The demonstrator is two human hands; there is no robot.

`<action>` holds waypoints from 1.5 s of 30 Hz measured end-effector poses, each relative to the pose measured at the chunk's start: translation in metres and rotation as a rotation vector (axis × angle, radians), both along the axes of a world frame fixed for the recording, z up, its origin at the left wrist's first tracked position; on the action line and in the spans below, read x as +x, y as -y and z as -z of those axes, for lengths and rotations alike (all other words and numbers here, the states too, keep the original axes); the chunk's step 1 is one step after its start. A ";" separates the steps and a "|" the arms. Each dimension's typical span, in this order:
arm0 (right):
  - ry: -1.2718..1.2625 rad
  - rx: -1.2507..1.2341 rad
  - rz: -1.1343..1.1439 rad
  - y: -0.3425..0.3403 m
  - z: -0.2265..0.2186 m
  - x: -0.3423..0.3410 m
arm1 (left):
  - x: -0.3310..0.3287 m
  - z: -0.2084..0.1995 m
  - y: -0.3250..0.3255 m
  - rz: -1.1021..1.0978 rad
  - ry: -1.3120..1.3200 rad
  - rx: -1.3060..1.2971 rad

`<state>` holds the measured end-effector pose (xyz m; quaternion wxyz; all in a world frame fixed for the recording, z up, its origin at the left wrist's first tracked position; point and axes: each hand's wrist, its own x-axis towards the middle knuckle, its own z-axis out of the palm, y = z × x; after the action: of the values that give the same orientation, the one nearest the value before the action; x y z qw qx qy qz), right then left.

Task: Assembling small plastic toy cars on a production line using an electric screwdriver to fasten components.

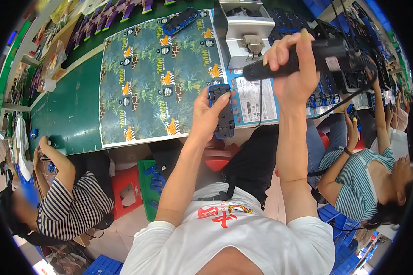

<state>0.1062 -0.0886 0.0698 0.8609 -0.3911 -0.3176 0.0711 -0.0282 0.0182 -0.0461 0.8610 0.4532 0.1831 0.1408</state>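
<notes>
My left hand (203, 118) is closed around a toy car (225, 123) with a blue body, its black underside turned up and the thumb pressed on it. The car is just past the front edge of the bench, beside a printed sheet. Higher and to the right, my right hand (294, 85) grips a black corded electric screwdriver (328, 57), held nearly level, its cable looping down on the right. The screwdriver is apart from the car. Another blue toy car (181, 21) lies at the far end of the sheet.
A jungle-patterned sheet (147, 87) covers the green bench (69, 110). A pale machine (248, 27) with a metal fixture stands ahead. Blue car parts (323, 96) sit at right. Co-workers sit on both sides. A green crate (147, 190) and red stool (126, 192) stand below left.
</notes>
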 end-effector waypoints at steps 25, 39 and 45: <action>0.277 -0.159 -0.104 -0.017 0.039 -0.036 | 0.004 -0.004 0.007 -0.077 -0.062 0.117; 0.294 -0.149 -0.061 -0.012 0.030 -0.041 | 0.001 -0.008 0.005 -0.077 -0.033 0.106; 0.310 0.086 0.000 -0.002 -0.003 -0.006 | -0.002 0.000 -0.021 -0.111 0.033 -0.558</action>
<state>0.1003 -0.0870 0.0723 0.8175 -0.3600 -0.4495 -0.0037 -0.0298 0.0389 -0.0466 0.9463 0.1855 0.2252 0.1391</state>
